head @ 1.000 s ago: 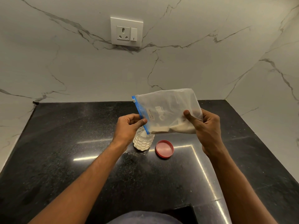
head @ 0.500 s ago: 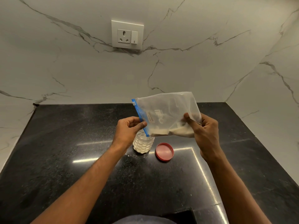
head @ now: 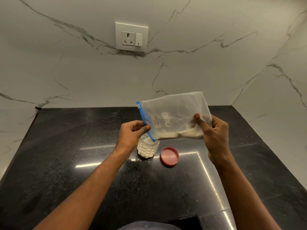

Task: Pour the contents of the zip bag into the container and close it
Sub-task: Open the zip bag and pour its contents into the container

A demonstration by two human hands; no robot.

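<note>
The zip bag (head: pixel 174 117) is held tilted over the container (head: pixel 147 149); its blue zip edge is pinched in the left hand (head: pixel 132 135), its far end in the right hand (head: pixel 214 131). Remaining powder is best coaxed out by raising the far end; the red lid (head: pixel 169 156) lies beside on the counter (head: pixel 83 146).

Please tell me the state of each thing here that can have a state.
Clear plastic zip bag with blue seal: held tilted over the jar, some powder left.
Textured clear jar: open, upright, nearly full of white powder.
Round red lid: off, on black counter.
Left hand: gripping seal.
Right hand: gripping bag.
</note>
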